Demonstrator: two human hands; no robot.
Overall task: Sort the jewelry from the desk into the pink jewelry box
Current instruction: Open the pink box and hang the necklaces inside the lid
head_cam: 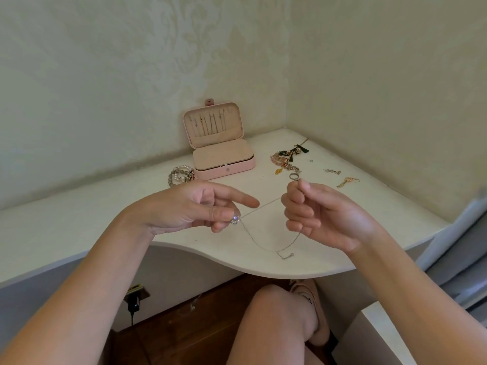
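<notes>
A thin silver necklace hangs between both hands above the white desk. My left hand pinches its sparkly pendant between thumb and fingers, index finger pointing right. My right hand has its fingers curled and holds the chain near its top; the loose end loops down onto the desk near the front edge. The pink jewelry box stands open at the back, lid upright with several chains hung inside. Beaded bracelets lie left of the box.
A heap of bracelets and charms lies right of the box, with a ring, a silver earring, a gold earring and a tiny stud. Walls meet behind the desk. My knee is under the curved front edge.
</notes>
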